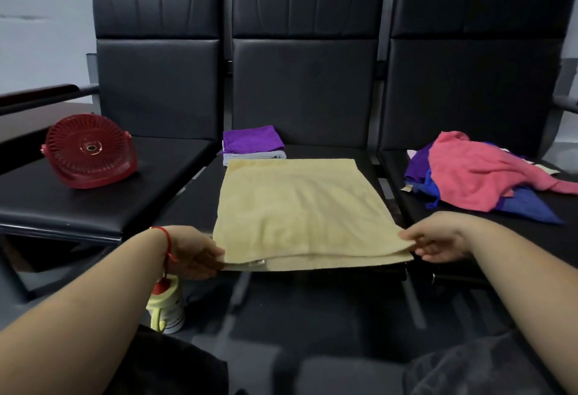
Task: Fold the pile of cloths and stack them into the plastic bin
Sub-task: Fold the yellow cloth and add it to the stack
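Observation:
A pale yellow cloth lies folded double on the middle black seat, its open edges toward me. My left hand pinches its near left corner. My right hand pinches the near right corner. Behind the yellow cloth sits a small stack of folded cloths, purple on top of grey. On the right seat lies a loose pile of cloths: pink on top, blue and purple beneath. No plastic bin is in view.
A red table fan lies tilted on the left seat. A yellow and white bottle with a red cap stands on the floor below my left wrist. Tall black seat backs close off the rear.

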Available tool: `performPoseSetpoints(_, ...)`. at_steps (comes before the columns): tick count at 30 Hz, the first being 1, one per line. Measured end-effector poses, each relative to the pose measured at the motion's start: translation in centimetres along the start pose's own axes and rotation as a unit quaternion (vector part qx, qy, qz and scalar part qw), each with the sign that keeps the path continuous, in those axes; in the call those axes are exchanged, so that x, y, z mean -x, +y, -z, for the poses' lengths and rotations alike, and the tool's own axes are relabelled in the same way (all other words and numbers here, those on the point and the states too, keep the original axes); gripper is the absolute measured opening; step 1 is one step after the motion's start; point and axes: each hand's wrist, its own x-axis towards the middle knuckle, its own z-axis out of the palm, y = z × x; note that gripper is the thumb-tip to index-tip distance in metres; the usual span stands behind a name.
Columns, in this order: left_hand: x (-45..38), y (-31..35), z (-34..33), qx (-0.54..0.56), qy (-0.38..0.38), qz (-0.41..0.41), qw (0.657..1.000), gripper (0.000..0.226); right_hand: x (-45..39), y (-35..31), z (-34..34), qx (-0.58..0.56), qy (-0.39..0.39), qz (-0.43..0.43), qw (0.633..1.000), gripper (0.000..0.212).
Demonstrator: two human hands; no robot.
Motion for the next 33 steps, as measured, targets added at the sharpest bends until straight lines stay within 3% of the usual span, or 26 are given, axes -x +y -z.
performPoseSetpoints(2,-0.7,-0.1,-0.5,-0.038,0.011,0.013,0.999,0.016,-0.4,0.3,-0.1,0.038,0.033,0.001,0.999,0.008)
performPoseSetpoints(5,-1.1,-0.3,-0.8,-0.053,0.011,0.017,0.998,0.016,-0.1,0.0,-0.5,0.024,0.004,-0.003,1.0,0.01)
performPoseSetpoints(9,-0.7,-0.4,-1.0,-0.005,-0.002,-0.004,1.0,0.024,0.5,-0.1,-0.9,0.0,-0.011,-0.035,0.999,0.021)
performPoseSetpoints(12,-0.7,-0.6,-1.2,0.03,-0.006,-0.009,0.999,0.013,0.4,0.1,-0.7,-0.006,-0.005,-0.046,0.999,0.02)
performPoseSetpoints(16,-0.6,-1.1,-1.2,0.003,-0.01,-0.004,1.0,0.023,0.4,0.1,-0.3,-0.044,-0.027,-0.039,0.998,0.021)
performPoseSetpoints(20,0.1,-0.7,-0.4,0.03,-0.004,-0.018,0.999,0.019,1.0,-0.1,-0.2,-0.076,-0.032,-0.018,0.996,0.021)
performPoseSetpoints(27,2.9,1.7,0.6,0.175,0.02,-0.137,0.975,0.021,3.6,-2.1,0.3,-0.247,0.0,0.134,0.96,0.01)
performPoseSetpoints(30,4.9,3.0,1.2,0.245,0.047,-0.23,0.941,0.019,5.5,-3.4,0.8,-0.33,-0.024,0.213,0.919,0.01)
performPoseSetpoints(33,7.8,4.0,1.8,0.329,0.056,-0.33,0.883,0.014,8.5,-4.9,1.3,-0.39,-0.069,0.3,0.868,0.012)
